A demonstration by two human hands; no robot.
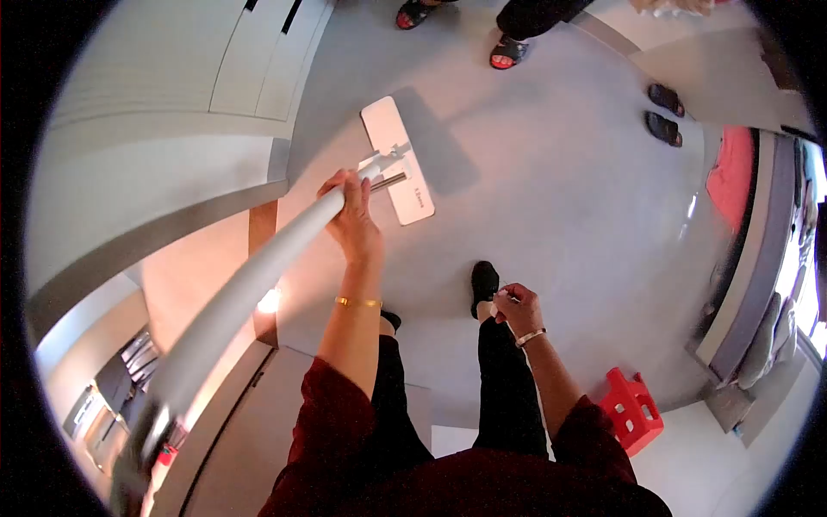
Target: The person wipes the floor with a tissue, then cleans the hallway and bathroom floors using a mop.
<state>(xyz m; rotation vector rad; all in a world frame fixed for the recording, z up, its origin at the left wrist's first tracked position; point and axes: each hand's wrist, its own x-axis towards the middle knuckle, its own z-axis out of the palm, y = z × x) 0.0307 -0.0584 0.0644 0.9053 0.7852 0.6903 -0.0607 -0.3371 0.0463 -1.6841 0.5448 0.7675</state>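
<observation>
Grey floor (560,189) spreads across the room beside a white cabinet (164,69). Slanting above it, a long pale mop pole (258,267) leads to the white mop head (413,188), which lies on the floor ahead of the person. Work with the mop looks under way; how much floor is done or left cannot be told. Off to the right sits a red stool (622,398). Wrapped around the pole is the left hand's (351,211) grip; the right hand (519,308) has curled fingers, and whether they pinch anything is unclear.
</observation>
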